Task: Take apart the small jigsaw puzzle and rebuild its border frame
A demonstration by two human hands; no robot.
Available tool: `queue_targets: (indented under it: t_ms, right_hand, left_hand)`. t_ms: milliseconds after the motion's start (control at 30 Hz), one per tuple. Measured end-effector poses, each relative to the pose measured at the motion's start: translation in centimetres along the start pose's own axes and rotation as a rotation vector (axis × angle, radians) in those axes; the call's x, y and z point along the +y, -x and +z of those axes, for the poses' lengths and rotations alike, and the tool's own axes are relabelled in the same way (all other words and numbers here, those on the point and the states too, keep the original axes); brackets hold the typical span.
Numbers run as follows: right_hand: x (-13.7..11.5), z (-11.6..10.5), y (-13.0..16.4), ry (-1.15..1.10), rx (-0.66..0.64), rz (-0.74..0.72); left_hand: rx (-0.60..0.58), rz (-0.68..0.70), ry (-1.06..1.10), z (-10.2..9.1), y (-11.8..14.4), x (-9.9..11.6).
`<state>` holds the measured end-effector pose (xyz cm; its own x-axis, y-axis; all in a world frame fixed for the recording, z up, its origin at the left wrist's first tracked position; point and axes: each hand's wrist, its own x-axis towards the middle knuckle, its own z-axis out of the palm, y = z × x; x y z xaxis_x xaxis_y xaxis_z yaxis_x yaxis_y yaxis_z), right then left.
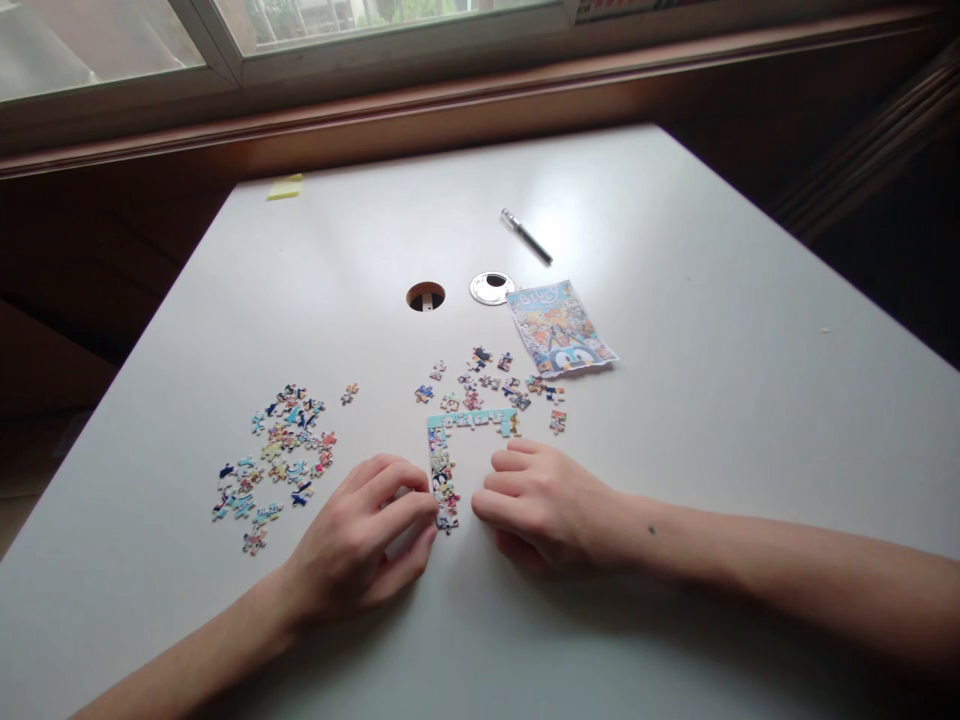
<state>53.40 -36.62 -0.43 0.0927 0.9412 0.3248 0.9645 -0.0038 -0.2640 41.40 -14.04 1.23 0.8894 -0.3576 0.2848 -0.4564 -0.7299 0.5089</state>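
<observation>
A partly joined jigsaw puzzle [437, 452] lies on the white table, with a light-blue lettered top row and a column down its left side. My left hand [371, 530] is closed, its thumb and index fingertips against the left edge of the lowest puzzle piece [448, 522]. Just right of that column, my right hand [536, 505] rests on the table with its fingers curled in; whatever they may hold is hidden. Loose puzzle pieces [471, 398] are scattered above the top row. A larger group of loose pieces [279, 440] lies to the left of my left hand.
A crinkled picture sheet [562, 325] lies behind the puzzle on the right. Farther back are a capped pen [527, 237], a round metal cover [491, 289] and a round hole [425, 297] in the table [375, 230]. A yellow sticky note [285, 187] is near the far left corner.
</observation>
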Motion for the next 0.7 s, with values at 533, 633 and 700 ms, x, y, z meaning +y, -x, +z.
queue_targets:
  t_ms: [533, 633, 700]
  right_hand:
    - [-0.02, 0.11, 0.07, 0.0, -0.025, 0.0]
    - [-0.07, 0.06, 0.06, -0.003, -0.012, -0.001]
    - [-0.06, 0.05, 0.06, 0.0, -0.007, 0.0]
  left_hand:
    - [-0.002, -0.002, -0.007, -0.02, -0.25, -0.02]
    - [-0.003, -0.006, -0.008, -0.01, -0.25, -0.01]
    - [-0.009, -0.012, -0.009, 0.0, -0.19, 0.0]
